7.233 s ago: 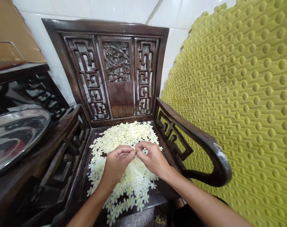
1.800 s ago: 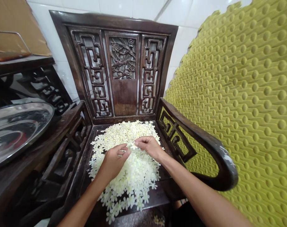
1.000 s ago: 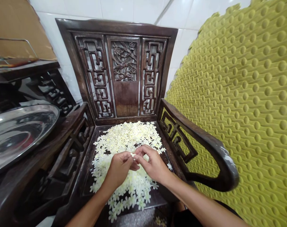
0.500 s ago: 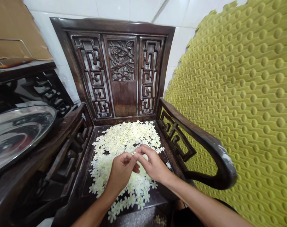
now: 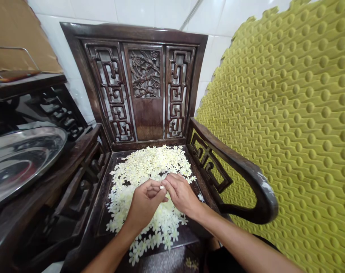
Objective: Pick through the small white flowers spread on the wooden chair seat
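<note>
Many small white-yellow flowers (image 5: 152, 163) lie spread over the seat of a dark carved wooden chair (image 5: 149, 117). Above them, my left hand (image 5: 146, 201) and my right hand (image 5: 180, 191) meet at the fingertips. Between the fingertips shows a tiny white piece (image 5: 161, 187), pinched by my left thumb and fingers. My right thumb and fingers are closed against it too; whether they grip the same piece is too small to tell.
A shiny round metal tray (image 5: 51, 151) rests at the left, by the chair's left armrest (image 5: 75, 151). The right armrest (image 5: 246, 170) curves beside a yellow-green bumpy mat (image 5: 297, 113). Behind is a white tiled wall (image 5: 138, 11).
The white piece between my fingertips shows more clearly, and my right fingers have closed in more tightly. The view has shifted slightly.
</note>
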A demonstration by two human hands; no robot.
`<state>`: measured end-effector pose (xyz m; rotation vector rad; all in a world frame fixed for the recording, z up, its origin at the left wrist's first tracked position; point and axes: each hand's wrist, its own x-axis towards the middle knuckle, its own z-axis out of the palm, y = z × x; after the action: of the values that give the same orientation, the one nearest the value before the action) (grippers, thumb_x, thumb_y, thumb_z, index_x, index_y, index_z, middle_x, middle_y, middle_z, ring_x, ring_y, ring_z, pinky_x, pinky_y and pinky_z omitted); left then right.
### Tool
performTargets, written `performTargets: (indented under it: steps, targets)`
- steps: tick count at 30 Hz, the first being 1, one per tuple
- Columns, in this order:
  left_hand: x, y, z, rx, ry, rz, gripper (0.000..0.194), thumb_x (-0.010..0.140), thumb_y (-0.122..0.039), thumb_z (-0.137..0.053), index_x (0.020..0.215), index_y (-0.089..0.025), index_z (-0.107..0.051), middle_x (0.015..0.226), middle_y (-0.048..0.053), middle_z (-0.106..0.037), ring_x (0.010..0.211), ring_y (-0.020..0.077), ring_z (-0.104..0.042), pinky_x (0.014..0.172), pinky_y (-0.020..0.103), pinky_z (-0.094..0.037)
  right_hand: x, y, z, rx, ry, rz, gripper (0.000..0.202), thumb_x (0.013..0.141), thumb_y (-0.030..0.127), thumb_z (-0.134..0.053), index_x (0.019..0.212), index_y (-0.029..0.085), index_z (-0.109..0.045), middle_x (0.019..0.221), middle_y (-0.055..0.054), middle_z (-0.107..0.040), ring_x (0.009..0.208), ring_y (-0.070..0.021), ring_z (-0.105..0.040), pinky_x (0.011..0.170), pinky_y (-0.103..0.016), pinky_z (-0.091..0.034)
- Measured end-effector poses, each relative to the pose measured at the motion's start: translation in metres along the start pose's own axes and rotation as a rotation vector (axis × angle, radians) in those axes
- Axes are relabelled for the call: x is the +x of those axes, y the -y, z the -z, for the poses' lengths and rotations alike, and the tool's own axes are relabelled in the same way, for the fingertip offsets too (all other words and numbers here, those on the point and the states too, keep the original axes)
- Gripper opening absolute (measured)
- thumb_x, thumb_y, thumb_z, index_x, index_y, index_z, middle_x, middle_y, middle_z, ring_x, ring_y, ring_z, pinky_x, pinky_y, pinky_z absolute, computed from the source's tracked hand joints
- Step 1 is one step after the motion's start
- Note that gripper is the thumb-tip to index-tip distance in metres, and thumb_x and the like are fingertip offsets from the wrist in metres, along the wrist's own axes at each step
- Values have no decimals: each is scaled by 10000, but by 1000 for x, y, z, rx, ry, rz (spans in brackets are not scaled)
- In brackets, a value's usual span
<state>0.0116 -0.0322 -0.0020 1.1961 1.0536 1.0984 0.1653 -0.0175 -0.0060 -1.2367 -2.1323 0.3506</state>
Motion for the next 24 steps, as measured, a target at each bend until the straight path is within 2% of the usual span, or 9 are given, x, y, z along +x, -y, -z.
performTargets:
  steps: [4,8,10,13,16,18,21,24]
  targets:
    - [0,1,4,-16,4,25,172,770,-294,-754,772,-143,-671,664,15,-713,621,156,-686,642,273,-570,-1,-3,3,32,11,28,385,1069,313,-326,741,194,-487,721,3,-501,708,-157,-486,740,-317,-322]
    - [3,0,7,-62,-50,47,193,760,-304,-768,774,-153,-649,632,-1,-702,600,159,-693,640,281,-578,0,-3,7,384,-34,-87,431,1066,377,-316,734,195,-521,716,4,-493,715,-154,-511,703,-295,-364]
    - [5,-3,8,-91,-65,41,206,757,-316,-774,798,-154,-653,658,7,-717,611,163,-698,658,294,-585,2,-2,7,568,-59,-168,420,1043,425,-384,749,191,-571,729,-1,-516,722,-156,-527,697,-288,-389]
    - [6,-5,8,-108,-93,31,217,749,-326,-783,803,-148,-672,656,17,-720,622,163,-690,671,299,-586,3,0,3,785,-38,-253,303,941,462,-593,822,186,-636,775,-5,-573,726,-156,-538,689,-282,-409]
    - [3,-4,7,-120,-92,33,211,747,-325,-786,757,-141,-681,639,22,-707,631,160,-674,675,296,-580,0,4,-1,949,14,-284,271,881,457,-676,889,196,-603,723,20,-574,668,-149,-535,642,-272,-414]
    - [0,-3,6,-142,-48,55,208,765,-326,-774,750,-138,-686,647,28,-705,641,160,-668,695,306,-580,-3,6,-1,903,29,-264,247,931,441,-613,877,204,-567,710,28,-554,667,-147,-526,642,-271,-411]
    - [-3,-1,5,-189,44,101,208,800,-335,-748,781,-134,-700,673,41,-714,658,162,-667,728,322,-577,-6,8,2,646,-15,-212,259,998,377,-505,810,203,-535,748,18,-525,719,-148,-502,674,-272,-388]
    - [-5,1,3,-222,71,112,202,813,-332,-741,785,-136,-701,680,43,-714,667,157,-659,729,311,-568,-6,8,4,475,-36,-168,299,1024,327,-443,763,199,-513,744,13,-521,729,-148,-499,687,-273,-370]
